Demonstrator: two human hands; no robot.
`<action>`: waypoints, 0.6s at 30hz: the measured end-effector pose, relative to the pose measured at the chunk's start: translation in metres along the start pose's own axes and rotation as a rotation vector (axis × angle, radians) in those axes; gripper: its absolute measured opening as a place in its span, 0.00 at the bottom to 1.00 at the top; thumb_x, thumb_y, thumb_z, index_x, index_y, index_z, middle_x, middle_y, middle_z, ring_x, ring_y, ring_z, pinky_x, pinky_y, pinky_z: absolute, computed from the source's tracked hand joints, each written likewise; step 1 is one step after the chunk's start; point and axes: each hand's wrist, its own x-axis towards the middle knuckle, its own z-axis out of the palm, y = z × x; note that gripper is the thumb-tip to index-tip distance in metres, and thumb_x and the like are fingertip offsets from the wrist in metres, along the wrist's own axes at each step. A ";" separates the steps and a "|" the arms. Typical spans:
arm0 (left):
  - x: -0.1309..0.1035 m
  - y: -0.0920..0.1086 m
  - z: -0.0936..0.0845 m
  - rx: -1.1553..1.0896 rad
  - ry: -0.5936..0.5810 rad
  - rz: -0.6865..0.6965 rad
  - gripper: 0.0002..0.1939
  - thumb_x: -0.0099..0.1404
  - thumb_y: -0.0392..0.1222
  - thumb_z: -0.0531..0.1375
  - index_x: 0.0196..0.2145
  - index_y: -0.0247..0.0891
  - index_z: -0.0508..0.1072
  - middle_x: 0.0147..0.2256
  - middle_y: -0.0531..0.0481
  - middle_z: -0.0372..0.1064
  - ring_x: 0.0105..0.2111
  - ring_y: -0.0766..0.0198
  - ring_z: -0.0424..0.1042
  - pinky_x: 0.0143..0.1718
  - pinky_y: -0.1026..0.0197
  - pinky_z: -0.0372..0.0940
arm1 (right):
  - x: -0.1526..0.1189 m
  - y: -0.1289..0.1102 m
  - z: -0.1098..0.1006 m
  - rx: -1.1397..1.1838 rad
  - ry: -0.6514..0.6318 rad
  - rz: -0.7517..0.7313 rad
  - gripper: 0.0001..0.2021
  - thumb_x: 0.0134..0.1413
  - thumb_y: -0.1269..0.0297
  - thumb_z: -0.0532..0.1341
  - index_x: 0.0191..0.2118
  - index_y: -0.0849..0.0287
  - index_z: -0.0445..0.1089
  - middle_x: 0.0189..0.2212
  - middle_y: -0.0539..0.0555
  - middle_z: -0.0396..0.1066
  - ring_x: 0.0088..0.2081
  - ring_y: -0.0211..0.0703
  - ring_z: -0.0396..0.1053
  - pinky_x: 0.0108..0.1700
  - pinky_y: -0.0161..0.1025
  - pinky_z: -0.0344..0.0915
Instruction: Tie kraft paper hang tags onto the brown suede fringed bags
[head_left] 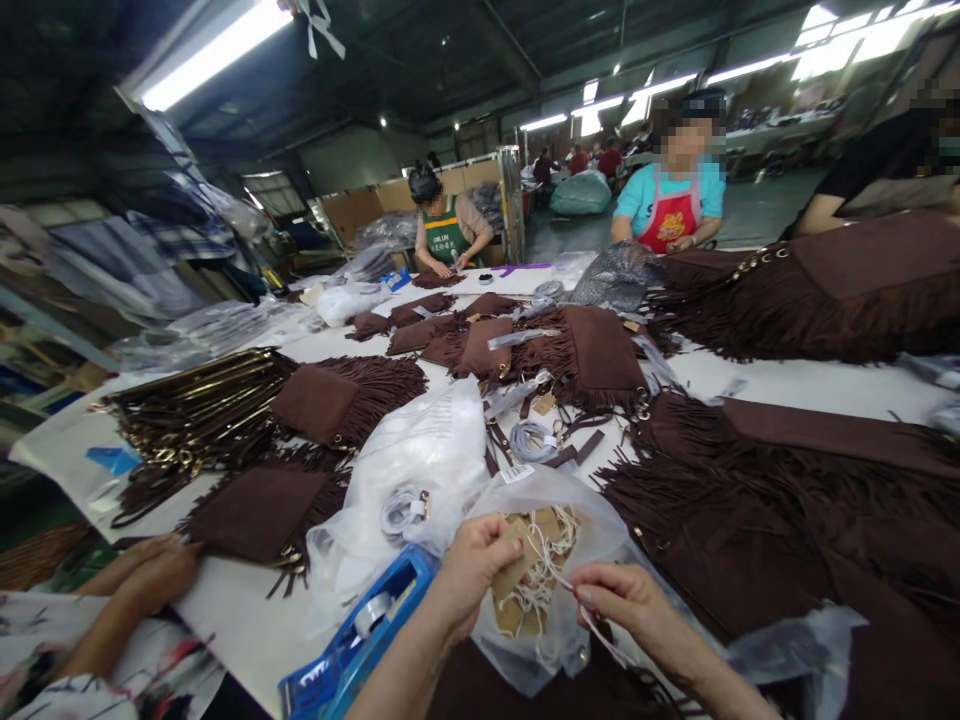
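My left hand (480, 565) pinches a tan cardboard hang tag (514, 572) between thumb and fingers. White strings (541, 572) run from the tags in a tangle, and my right hand (619, 600) grips one white string (596, 628) between thumb and forefinger. Beneath both hands lies a clear plastic bag (525, 655) with several more tags in it. A blue tape dispenser (360, 640) sits just left of my left forearm. Brown fringed material, partly hidden by the bag and my arms, lies below.
Brown fringed bags (600, 350) cover much of the white table (240, 600). A white plastic bag (420, 450) and coiled grey straps (532, 440) lie ahead. At left are stacked gold-edged pouches (202, 400) and a neighbour's hands (150, 575). Co-workers (671, 190) sit across the table.
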 end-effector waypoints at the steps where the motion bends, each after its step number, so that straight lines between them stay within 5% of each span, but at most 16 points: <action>1: -0.001 -0.002 -0.001 0.033 0.020 0.001 0.13 0.44 0.46 0.61 0.20 0.35 0.62 0.17 0.52 0.67 0.17 0.71 0.62 0.20 0.68 0.53 | -0.005 0.002 -0.003 0.032 0.019 0.014 0.11 0.44 0.57 0.65 0.27 0.61 0.74 0.18 0.47 0.70 0.21 0.34 0.63 0.28 0.33 0.57; 10: 0.002 -0.029 0.010 0.102 -0.001 -0.091 0.14 0.42 0.47 0.60 0.20 0.37 0.59 0.16 0.55 0.65 0.17 0.71 0.61 0.19 0.69 0.52 | -0.051 0.004 -0.006 0.558 0.111 0.016 0.12 0.42 0.60 0.66 0.36 0.58 0.72 0.16 0.45 0.64 0.20 0.32 0.60 0.26 0.32 0.54; 14: 0.008 -0.046 0.023 0.135 -0.075 -0.126 0.14 0.44 0.48 0.59 0.21 0.37 0.59 0.17 0.56 0.64 0.17 0.70 0.62 0.19 0.68 0.53 | -0.076 0.006 -0.006 0.529 0.099 -0.014 0.12 0.36 0.63 0.69 0.32 0.58 0.75 0.23 0.51 0.71 0.26 0.35 0.66 0.31 0.33 0.58; 18: 0.010 -0.058 0.045 0.161 -0.153 -0.104 0.12 0.47 0.46 0.59 0.21 0.36 0.61 0.18 0.55 0.63 0.19 0.71 0.61 0.21 0.68 0.53 | -0.099 0.009 -0.019 0.405 0.346 -0.123 0.07 0.39 0.59 0.69 0.28 0.53 0.74 0.20 0.49 0.68 0.25 0.36 0.65 0.30 0.34 0.60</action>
